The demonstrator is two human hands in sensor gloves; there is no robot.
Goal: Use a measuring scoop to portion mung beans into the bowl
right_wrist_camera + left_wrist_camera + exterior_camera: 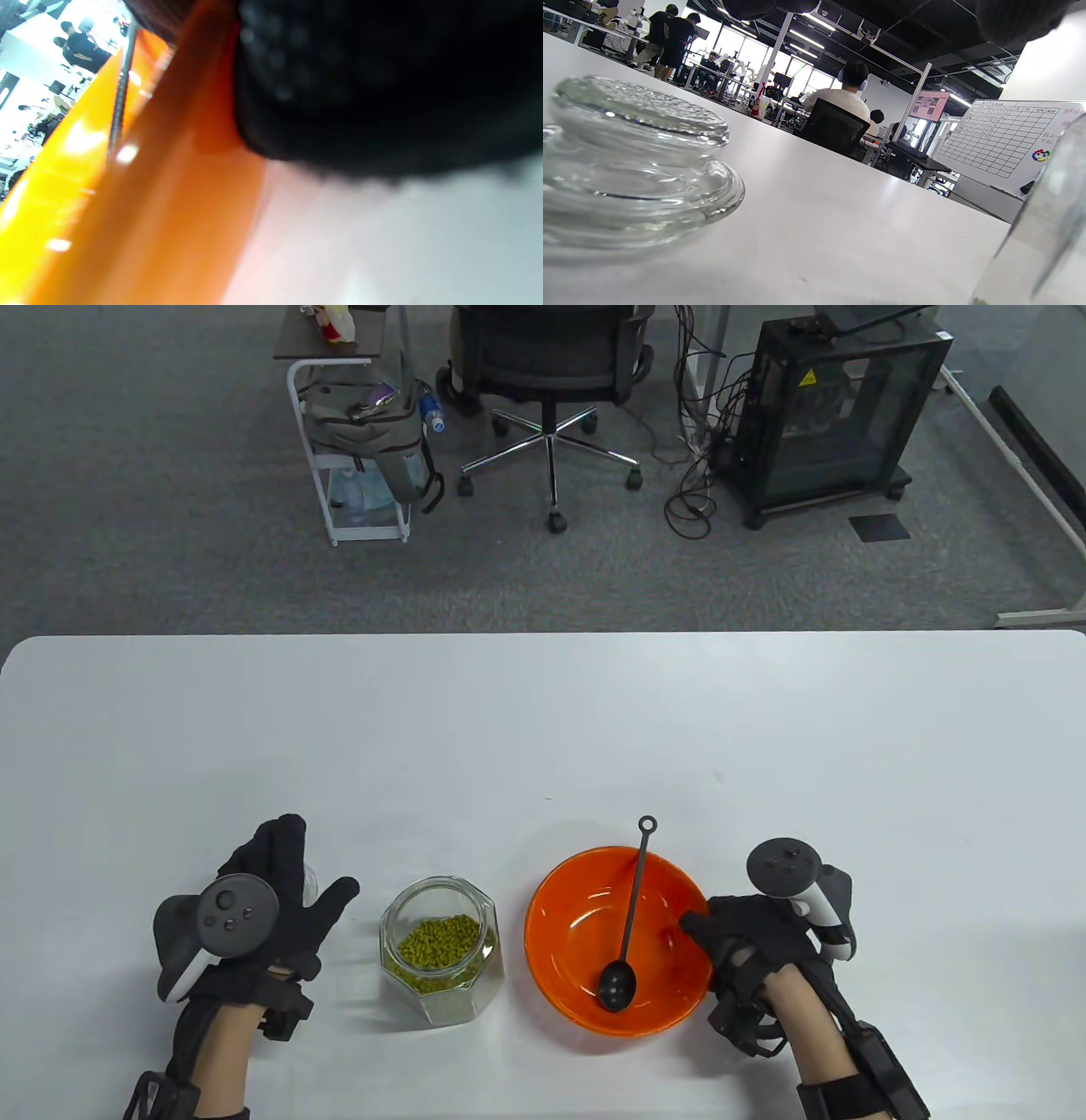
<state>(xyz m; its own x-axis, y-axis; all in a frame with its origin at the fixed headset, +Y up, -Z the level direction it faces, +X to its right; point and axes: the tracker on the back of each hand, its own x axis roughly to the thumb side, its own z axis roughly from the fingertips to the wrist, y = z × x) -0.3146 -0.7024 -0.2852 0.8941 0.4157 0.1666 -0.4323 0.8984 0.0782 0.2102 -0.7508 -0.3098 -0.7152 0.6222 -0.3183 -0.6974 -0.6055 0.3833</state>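
Scooping not yet begun: left grip relaxed beside the opened jar, right grip clasping the bowl rim, and next comes lifting the scoop lying just left of that grip.

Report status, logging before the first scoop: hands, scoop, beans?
Left hand open over glass lid. Right hand on bowl rim. Scoop in bowl, jar open. Nothing blocking.

orange bowl near worktop's front edge, glossy, black scoop inside, clear glass jar with yellow-green mung beans, clear glass lid, black gloves on left hand and right hand, white worktop
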